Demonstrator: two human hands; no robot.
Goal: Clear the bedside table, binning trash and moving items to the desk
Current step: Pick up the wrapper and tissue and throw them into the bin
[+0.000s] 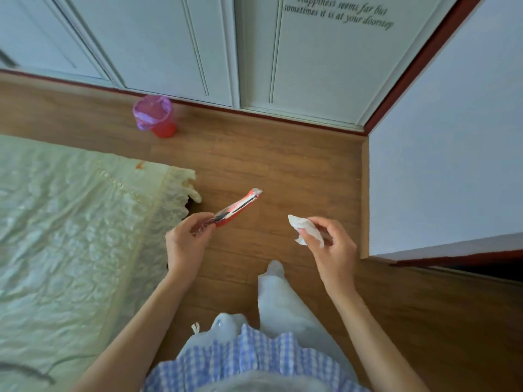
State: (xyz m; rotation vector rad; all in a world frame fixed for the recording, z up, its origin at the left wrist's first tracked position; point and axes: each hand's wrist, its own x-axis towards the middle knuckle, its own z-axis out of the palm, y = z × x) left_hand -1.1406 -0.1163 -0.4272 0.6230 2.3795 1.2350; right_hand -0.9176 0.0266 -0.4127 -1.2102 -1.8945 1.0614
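My left hand (185,240) pinches the lower end of a flat red snack wrapper (237,207), which sticks out up and to the right over the wooden floor. A crumpled white tissue (307,230) is held between the fingers and thumb of my right hand (332,250). Far ahead on the floor, by the white cupboard doors, stands a small red bin (155,116) lined with a purple bag. The bedside table and the desk are out of view.
A bed with a pale green quilted cover (70,222) fills the left side. White cupboard doors (198,46) run along the back. A white wall corner (438,179) juts in on the right. Wooden floor (268,154) lies between me and the bin.
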